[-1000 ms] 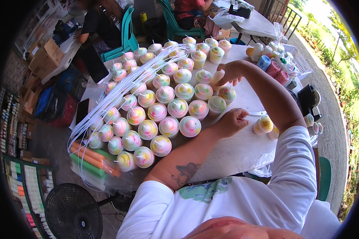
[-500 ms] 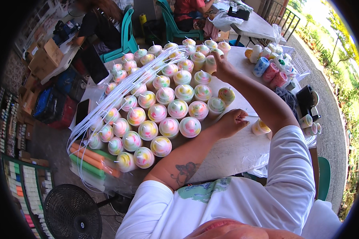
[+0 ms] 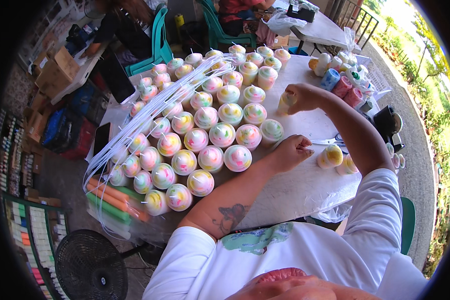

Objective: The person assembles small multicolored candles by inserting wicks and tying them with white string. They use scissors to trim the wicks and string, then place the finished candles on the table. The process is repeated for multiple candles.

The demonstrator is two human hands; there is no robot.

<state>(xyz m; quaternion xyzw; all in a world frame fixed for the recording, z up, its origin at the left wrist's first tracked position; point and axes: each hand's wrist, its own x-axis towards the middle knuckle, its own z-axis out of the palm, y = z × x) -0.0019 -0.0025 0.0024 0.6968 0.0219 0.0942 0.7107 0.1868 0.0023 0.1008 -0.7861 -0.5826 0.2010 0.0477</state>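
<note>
Right hand [image 3: 306, 97] has its fingers grasping a pale candle [image 3: 286, 104], right of the swirled candles [image 3: 230, 114], toward the tabletop's [image 3: 295, 190] far right corner. Left hand [image 3: 292, 153] fingers curled, nearer the near edge; can't tell if gripping anything. Risks: low swing could topple outer candles; loose grip could drop this one; left-wrist drift could nudge the green-tinted candle [image 3: 271, 131].

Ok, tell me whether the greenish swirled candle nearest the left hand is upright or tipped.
Upright: the greenish candle stands on the table beside the left hand, its swirled top facing up.
</note>
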